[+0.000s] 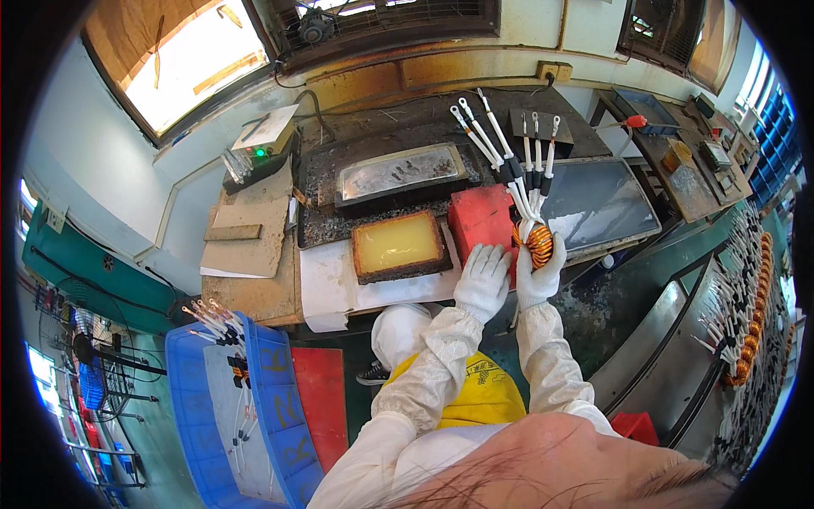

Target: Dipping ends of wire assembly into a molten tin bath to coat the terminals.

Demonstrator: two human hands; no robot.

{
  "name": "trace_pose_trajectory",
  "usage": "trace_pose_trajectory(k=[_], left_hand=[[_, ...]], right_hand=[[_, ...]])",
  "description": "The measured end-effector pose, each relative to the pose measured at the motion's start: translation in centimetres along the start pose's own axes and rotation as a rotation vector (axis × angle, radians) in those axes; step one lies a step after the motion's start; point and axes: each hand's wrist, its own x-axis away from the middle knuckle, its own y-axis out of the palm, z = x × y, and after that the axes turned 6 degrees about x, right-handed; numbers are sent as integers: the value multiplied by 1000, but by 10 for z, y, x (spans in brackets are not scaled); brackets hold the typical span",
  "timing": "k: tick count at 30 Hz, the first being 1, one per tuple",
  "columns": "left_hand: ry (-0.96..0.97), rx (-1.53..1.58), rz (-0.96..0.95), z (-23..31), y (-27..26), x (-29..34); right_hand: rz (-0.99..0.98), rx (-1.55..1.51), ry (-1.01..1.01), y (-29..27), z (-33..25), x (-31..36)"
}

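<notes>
My right hand point(543, 276), in a white glove, is closed round a copper-wound toroidal coil point(536, 244) at the front edge of the bench. Several white leads point(527, 204) with black sleeves and metal ring terminals rise from the coil, pointing away from me. My left hand point(483, 280), also gloved, lies with fingers stretched out against the near side of a red block point(481, 219), just left of the coil. A rusty-rimmed tray of yellowish liquid point(398, 244) sits left of the block. Behind it is a rectangular pot with a silvery surface point(403, 176).
To the right of the red block lies a dark, glossy flat tray point(598, 208). A blue bin point(284, 416) with several wired coils stands at lower left. A box with a green light point(267, 140) is at the bench's back left. More coils point(750, 331) line a rack at right.
</notes>
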Motion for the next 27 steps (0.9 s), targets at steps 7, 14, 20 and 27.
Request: trace_pose_trajectory(k=[7,14,20,27], left_hand=[[1,9,1,-1,1,0],[-26,-21,-15,3,1,1],[-7,0,-31,2,6,-2],[21,-50,-81,-7,9,-2]], right_hand=[[0,1,-2,1,2,0],[33,10,5,3,1,3],[-26,-117,115,-4,-1,-4],[-274,-291,384,-24,-5,-27]])
